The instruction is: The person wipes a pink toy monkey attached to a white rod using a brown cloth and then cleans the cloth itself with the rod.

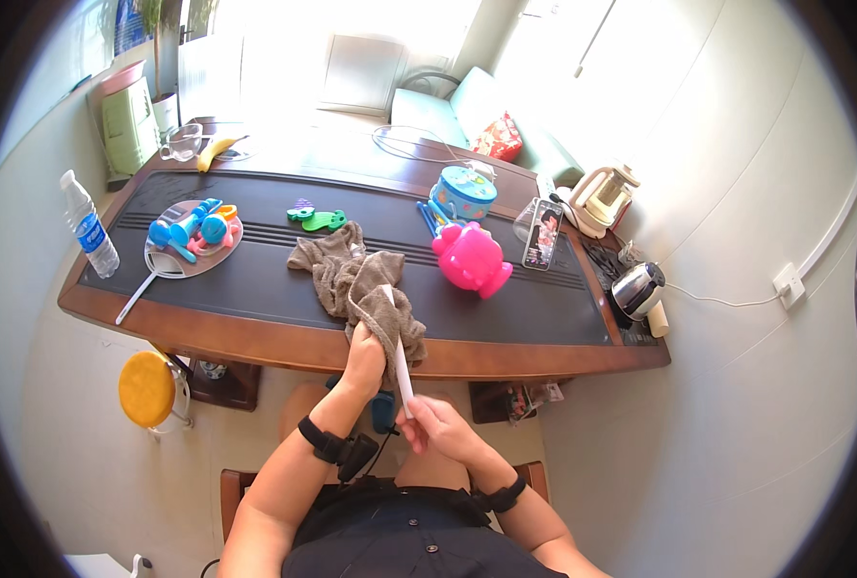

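Note:
A brown terry towel [367, 278] lies crumpled on the dark table inlay and hangs over the front edge. My left hand [366, 361] grips its near end, with the fingers mostly hidden in the cloth. Between thumb and fingers, my right hand [432, 426] holds the lower end of a long, narrow white object [402, 368], perhaps a handle or blade. The object slants up from that hand against the towel, and a fold covers part of it. Its pale tip shows above the fold.
Left on the table are a water bottle [93, 231] and a translucent hand fan [165, 264] with plastic toys [201, 224]. Right of the towel stand a pink plastic toy container [470, 259], a blue round tin [464, 193], a propped phone [542, 235] and kettles [638, 290]. A yellow stool [146, 390] sits below.

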Demonstrator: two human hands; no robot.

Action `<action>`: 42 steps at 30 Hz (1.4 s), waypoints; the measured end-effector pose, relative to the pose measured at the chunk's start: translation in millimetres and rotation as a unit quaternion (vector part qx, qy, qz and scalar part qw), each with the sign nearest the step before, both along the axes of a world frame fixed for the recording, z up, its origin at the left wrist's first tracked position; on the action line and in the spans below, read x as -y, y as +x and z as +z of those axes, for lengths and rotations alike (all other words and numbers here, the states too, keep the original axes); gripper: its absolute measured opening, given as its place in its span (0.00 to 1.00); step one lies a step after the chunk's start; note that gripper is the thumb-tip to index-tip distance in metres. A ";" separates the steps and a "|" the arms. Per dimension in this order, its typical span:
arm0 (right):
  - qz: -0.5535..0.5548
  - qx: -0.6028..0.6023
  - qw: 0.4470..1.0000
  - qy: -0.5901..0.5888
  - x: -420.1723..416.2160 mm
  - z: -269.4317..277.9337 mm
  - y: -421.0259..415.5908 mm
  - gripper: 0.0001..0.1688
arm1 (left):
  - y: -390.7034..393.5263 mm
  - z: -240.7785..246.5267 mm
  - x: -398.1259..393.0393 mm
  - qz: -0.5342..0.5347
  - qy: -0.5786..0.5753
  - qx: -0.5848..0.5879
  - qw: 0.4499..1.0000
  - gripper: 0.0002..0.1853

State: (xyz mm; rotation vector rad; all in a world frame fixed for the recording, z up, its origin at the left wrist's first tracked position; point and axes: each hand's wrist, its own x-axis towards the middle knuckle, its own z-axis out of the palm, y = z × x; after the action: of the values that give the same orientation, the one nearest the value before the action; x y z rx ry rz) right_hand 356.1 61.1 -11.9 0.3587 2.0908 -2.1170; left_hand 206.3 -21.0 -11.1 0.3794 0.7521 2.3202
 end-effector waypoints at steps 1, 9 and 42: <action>-0.006 -0.003 1.000 -0.023 0.2 1.0 -6.4 0.22 | 0.3 0.9 -0.5 0.008 -0.009 -0.003 1.000 0.10; -0.079 -0.014 0.996 -0.029 -5.5 7.1 -38.0 0.22 | -2.3 -7.6 -1.8 0.031 -0.072 -0.060 0.995 0.12; -0.102 -0.067 0.991 -0.050 -10.8 4.7 -55.7 0.23 | -7.7 -2.7 12.4 -0.102 -0.164 -0.127 0.973 0.09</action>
State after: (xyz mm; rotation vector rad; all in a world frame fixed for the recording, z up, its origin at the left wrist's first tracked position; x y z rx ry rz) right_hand 300.4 71.9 -7.2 0.4473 2.0879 -2.4145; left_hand 198.5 -33.4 -13.8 0.5794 1.1443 1.9346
